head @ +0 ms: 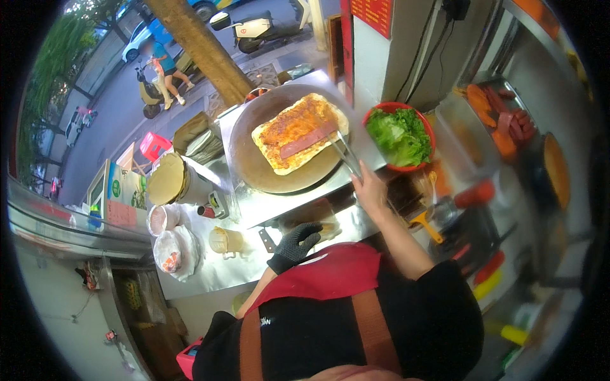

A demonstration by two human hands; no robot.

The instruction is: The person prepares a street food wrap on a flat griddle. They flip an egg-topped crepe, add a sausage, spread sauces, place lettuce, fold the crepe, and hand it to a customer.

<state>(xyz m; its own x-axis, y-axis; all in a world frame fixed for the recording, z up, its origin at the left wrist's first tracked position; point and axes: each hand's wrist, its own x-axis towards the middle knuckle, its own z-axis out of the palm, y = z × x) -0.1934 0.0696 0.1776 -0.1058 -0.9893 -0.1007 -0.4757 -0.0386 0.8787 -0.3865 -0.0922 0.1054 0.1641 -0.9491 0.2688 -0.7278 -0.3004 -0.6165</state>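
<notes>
My right hand (371,188) is closed around metal tongs (351,159). Their tips reach the right end of a long pink slice of meat (307,141), which lies on a flatbread (298,125). Reddish-brown sauce covers most of the flatbread's top, leaving pale edges. Under it is a large round griddle (248,164) set in a metal counter. My left hand (299,242) wears a dark knitted glove and rests low before the apron, near the counter's front edge. I see nothing in it, though its palm side is hidden.
Right of the griddle stands a red bowl (432,147) of lettuce (399,135). Farther right, a metal tray (517,93) holds sausages and meat pieces. A stack of round brown paper liners (166,180), a beige cup (225,239) and a white plastic bag (178,252) are at left. A person stands outside.
</notes>
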